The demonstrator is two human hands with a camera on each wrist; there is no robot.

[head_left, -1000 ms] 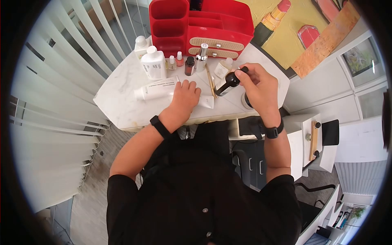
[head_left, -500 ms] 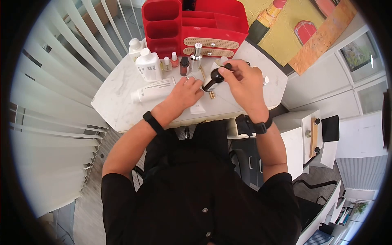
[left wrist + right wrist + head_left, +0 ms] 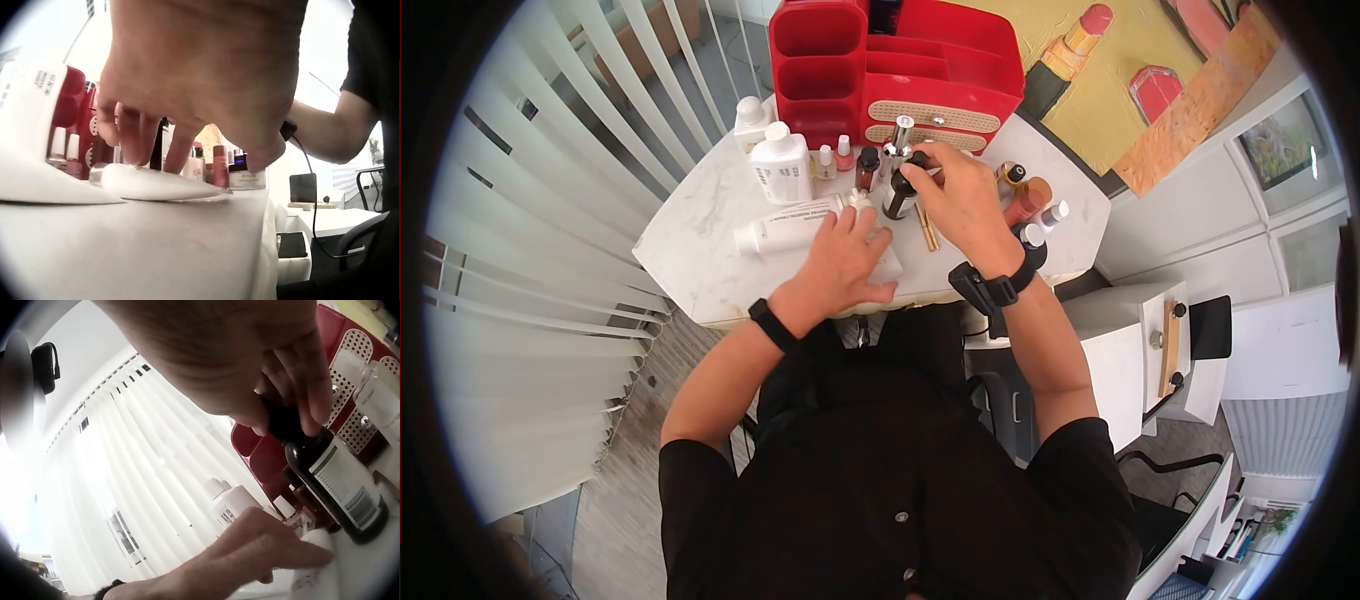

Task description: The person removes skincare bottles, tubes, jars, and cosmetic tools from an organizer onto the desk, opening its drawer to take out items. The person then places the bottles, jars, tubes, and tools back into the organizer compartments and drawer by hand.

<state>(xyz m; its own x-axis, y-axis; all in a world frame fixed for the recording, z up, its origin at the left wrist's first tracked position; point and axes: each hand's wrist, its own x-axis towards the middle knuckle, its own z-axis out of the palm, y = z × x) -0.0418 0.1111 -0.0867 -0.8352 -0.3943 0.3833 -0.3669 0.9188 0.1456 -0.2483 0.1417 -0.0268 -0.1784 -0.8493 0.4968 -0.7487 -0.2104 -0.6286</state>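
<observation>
My right hand (image 3: 972, 205) pinches the black cap of a dark bottle (image 3: 897, 200) beside the silver-capped bottle (image 3: 894, 158). The right wrist view shows the bottle's pale label (image 3: 353, 487) and its base low over the table or on it; I cannot tell which. My left hand (image 3: 840, 268) has its fingers spread over a small white tube (image 3: 887, 268), beside a larger white tube (image 3: 790, 228). In the left wrist view, its fingertips reach down to the small tube (image 3: 156, 184); the hand hides some of the contact.
A red organizer (image 3: 945, 85) stands at the back. White bottles (image 3: 782, 168) and small nail polish bottles (image 3: 844, 152) are left of the dark bottle. A gold tube (image 3: 927, 228) lies in front of it. Several cosmetics, including a pink-red bottle (image 3: 1027, 202), stand near the table's right side.
My right hand has carried the dark bottle leftward and back to the silver-capped one, and the bottle is less tilted. My left hand's fingers have spread. The cosmetics on the right are uncovered.
</observation>
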